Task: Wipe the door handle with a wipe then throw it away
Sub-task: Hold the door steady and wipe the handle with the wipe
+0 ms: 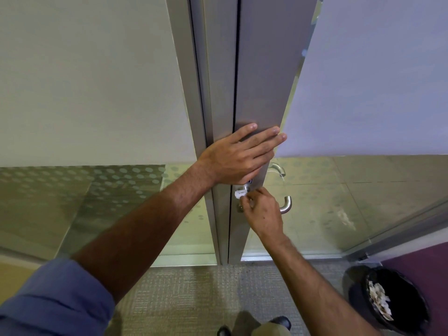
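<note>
Bracing the door (264, 76), left hand (238, 157) lies flat, fingers spread. Right hand (263, 213) pinches the wipe (239, 194) against the door handle (286, 205) base. Risk: small wad slips from fingertips, missing the bin (388, 299) at lower right.

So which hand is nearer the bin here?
Right. The right hand is at the door handle holding the wipe, above and left of the bin. The left hand rests flat on the door, higher up and farther away.
</note>
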